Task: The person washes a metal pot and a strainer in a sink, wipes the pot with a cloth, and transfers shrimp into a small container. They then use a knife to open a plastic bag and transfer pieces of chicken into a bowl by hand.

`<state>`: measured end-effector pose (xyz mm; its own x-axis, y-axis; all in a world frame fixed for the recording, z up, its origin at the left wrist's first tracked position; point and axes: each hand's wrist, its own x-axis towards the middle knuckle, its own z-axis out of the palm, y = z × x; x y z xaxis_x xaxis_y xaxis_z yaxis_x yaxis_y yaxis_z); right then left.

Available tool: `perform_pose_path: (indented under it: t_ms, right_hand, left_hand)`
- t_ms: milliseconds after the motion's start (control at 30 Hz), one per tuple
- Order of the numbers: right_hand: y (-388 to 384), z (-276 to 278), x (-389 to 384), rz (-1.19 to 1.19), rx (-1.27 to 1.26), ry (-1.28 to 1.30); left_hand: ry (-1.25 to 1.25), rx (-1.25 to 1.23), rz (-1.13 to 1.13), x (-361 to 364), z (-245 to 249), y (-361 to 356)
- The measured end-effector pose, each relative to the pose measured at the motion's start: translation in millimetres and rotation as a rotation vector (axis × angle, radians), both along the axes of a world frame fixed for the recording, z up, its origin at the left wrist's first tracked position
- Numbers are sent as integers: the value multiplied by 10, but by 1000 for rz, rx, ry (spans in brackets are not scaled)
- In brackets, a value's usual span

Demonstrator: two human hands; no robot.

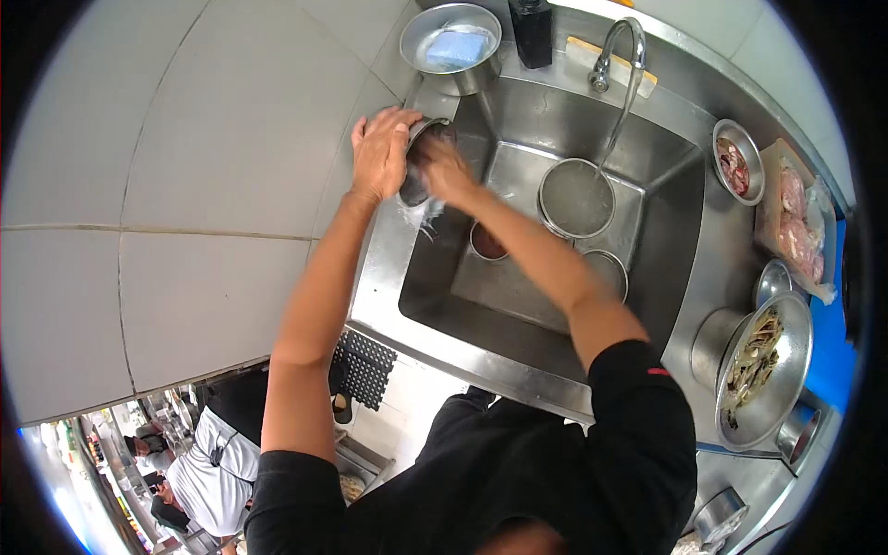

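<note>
My left hand (pixel 381 153) grips the outside of a small steel bowl (pixel 418 162), held tilted over the left rim of the steel sink (pixel 518 361). My right hand (pixel 442 171) is pressed into the bowl's inside, and whatever it holds is hidden. Water or suds drip below the bowl. The tap (pixel 622 55) runs a thin stream into a round pot (pixel 575 199) in the basin.
Two smaller bowls (pixel 487 242) (pixel 606 268) lie in the basin. A steel bowl with a blue sponge (pixel 453 46) sits behind the sink. To the right are trays of raw meat (pixel 795 222), a small dish (pixel 737 162) and a large bowl of scraps (pixel 763 365). People stand at lower left.
</note>
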<state>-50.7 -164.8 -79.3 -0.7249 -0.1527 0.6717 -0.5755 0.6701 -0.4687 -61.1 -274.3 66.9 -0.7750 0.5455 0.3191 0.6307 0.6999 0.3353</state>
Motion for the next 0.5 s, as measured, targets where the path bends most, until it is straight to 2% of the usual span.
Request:
perform_pose_path:
  t_ms: [33, 67, 167, 233, 267, 300, 400, 433, 467, 500]
  right_hand:
    - [164, 58, -172, 30, 192, -5]
    - [140, -5, -316, 20, 169, -144]
    - [-270, 6, -264, -54, -29, -152]
    - [-466, 316, -93, 136, -228, -798]
    - [-511, 448, -1, 145, -225, -810]
    - [-506, 606, 26, 423, -1061, -984]
    - [-344, 1002, 173, 580, -1770, -873]
    - [-402, 598, 39, 478, -1302, -955]
    - [-461, 194, -96, 330, -661, -958]
    - [-519, -205, -229, 239, -196, -900]
  left_hand:
    - [5, -18, 1, -28, -4, 8]
    - [65, -6, 19, -5, -34, 41]
    - [124, 107, 76, 89, -95, 60]
    - [145, 146, 114, 209, -141, -7]
    - [163, 160, 120, 268, -123, -14]
    - [192, 178, 117, 263, -93, 7]
    - [19, 45, 153, 19, 57, 140]
    - [-13, 3, 153, -115, 130, 233]
    - [-44, -40, 152, -248, 206, 326]
    - [-255, -221, 271, -354, 252, 424]
